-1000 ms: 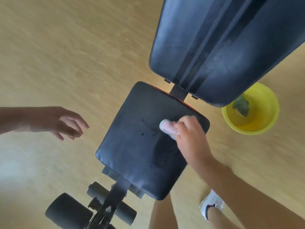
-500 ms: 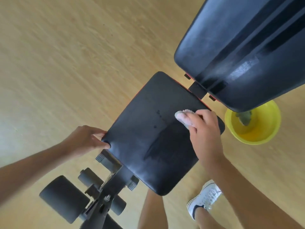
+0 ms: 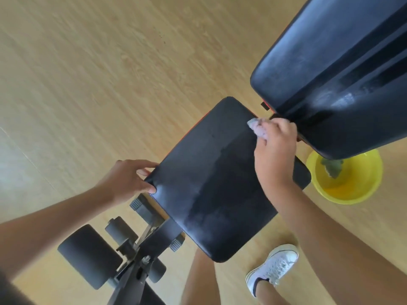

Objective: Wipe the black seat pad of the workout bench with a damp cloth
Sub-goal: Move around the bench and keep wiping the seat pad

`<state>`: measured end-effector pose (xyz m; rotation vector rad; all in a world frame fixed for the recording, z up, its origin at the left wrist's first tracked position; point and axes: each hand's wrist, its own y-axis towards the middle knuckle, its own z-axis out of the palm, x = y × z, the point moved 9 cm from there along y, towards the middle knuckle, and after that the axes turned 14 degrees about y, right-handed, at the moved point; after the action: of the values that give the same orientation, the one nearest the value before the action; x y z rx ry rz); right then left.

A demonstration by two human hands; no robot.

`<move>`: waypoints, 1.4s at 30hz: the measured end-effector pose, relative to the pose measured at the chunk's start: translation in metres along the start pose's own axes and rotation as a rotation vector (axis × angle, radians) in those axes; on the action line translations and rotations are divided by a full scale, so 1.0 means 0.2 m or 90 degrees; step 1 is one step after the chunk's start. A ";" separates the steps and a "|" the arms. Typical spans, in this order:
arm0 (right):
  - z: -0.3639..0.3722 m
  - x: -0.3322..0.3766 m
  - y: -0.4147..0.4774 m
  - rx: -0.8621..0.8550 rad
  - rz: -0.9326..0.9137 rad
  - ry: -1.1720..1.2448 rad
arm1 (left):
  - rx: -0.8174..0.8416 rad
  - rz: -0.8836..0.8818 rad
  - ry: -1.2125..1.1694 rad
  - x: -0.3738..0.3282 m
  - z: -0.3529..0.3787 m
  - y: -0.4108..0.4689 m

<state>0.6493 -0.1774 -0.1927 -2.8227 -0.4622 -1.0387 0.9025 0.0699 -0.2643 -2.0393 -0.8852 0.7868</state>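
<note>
The black seat pad [image 3: 211,172] of the workout bench fills the middle of the view, with a darker wet band down its right half. My right hand [image 3: 275,155] presses a bunched pale cloth [image 3: 257,127] onto the pad's far edge, close under the raised backrest [image 3: 343,62]. At the pad's near left corner my left hand [image 3: 130,179] grips the edge, thumb on top and fingers curled over the side.
A yellow basin [image 3: 350,190] with a green cloth in it stands on the wooden floor to the right, partly under the backrest. Black foam leg rollers [image 3: 88,254] and the bench frame lie at bottom left. A white sneaker [image 3: 273,267] stands beside the seat.
My right hand has slid the cloth up the pad to its far edge by the backrest, widening the wet band. My left hand stays on the pad's corner it reached for earlier.
</note>
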 end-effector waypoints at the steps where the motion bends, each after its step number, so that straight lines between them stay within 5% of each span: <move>1: 0.15 0.11 -0.11 0.105 -0.040 0.023 | 0.001 -0.001 -0.002 0.00 0.00 0.00; 4: 0.50 0.49 -0.80 0.527 -0.412 0.041 | -0.002 -0.006 0.000 -0.01 -0.01 0.01; 6: 0.53 0.55 -1.01 0.617 -0.662 -0.016 | -0.007 -0.008 -0.015 -0.01 0.00 0.00; 7: 0.55 0.52 -0.94 0.646 -0.670 -0.027 | -0.009 -0.008 -0.024 -0.01 0.00 0.00; 9: 0.55 0.42 -0.52 0.577 -0.489 -0.043 | -0.014 -0.015 -0.035 0.01 0.01 0.00; 13: 0.19 0.16 0.15 0.026 -0.032 0.026 | -0.021 -0.022 -0.062 0.03 0.02 -0.02; 15: 0.31 0.32 -0.08 0.054 -0.061 0.072 | -0.019 -0.016 -0.064 0.03 0.02 -0.01; 18: 0.69 0.72 -0.81 0.472 -0.480 0.057 | 0.000 -0.005 -0.058 0.03 0.00 0.01; 20: 0.75 0.69 -0.93 0.628 -0.657 0.005 | 0.015 -0.009 -0.066 0.05 -0.01 0.02; 22: 0.72 0.57 -0.54 0.627 -0.534 0.013 | 0.031 -0.019 -0.109 0.06 0.00 0.03; 25: 0.45 0.40 0.16 0.223 -0.236 0.030 | 0.042 -0.023 -0.153 0.09 0.01 0.04; 27: 0.47 0.42 0.08 0.110 -0.105 0.026 | 0.045 -0.034 -0.179 0.10 0.01 0.04; 31: 0.82 0.75 -0.94 0.592 -0.401 0.047 | 0.038 -0.040 -0.182 0.12 0.02 0.03; 33: 0.70 0.63 -1.21 0.711 -0.545 -0.016 | 0.030 -0.032 -0.194 0.11 0.02 0.02; 35: 0.50 0.48 -1.09 0.625 -0.679 -0.101 | 0.017 -0.028 -0.200 0.10 0.02 0.02; 39: 0.15 0.17 -0.31 0.222 -0.211 0.060 | -0.002 -0.044 -0.226 0.13 0.03 0.02; 40: 0.16 0.15 -0.28 0.169 -0.109 0.079 | -0.005 -0.045 -0.226 0.13 0.03 0.03; 42: 0.32 0.27 -0.48 0.240 -0.102 0.105 | -0.006 -0.048 -0.230 0.12 0.04 0.01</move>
<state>0.6976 -0.0613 -0.2069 -2.3805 -0.7837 -1.0697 0.9101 0.0903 -0.2765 -1.8898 -1.1583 1.1318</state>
